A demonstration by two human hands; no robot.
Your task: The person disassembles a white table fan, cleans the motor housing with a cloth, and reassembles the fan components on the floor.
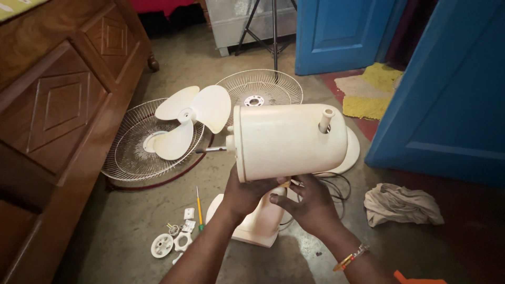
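Observation:
A cream fan motor housing (289, 139) with a knob on top and a bare shaft (211, 150) on its left sits on a cream stand (260, 223). My left hand (243, 195) grips the housing's underside at its front rim. Just to the right, my right hand (307, 202) holds the neck under the housing, where thin wires show. The three-blade white fan blade (187, 118) lies on a wire grille (137, 152) on the floor to the left. A second wire grille (260, 87) lies behind.
Small white plastic parts (173, 239) and a yellow-green screwdriver (199, 202) lie on the concrete floor at lower left. A wooden cabinet (58, 105) stands left. Blue doors (447, 94), a crumpled cloth (402, 204), a yellow mat (371, 89) and a tripod (273, 31) are around.

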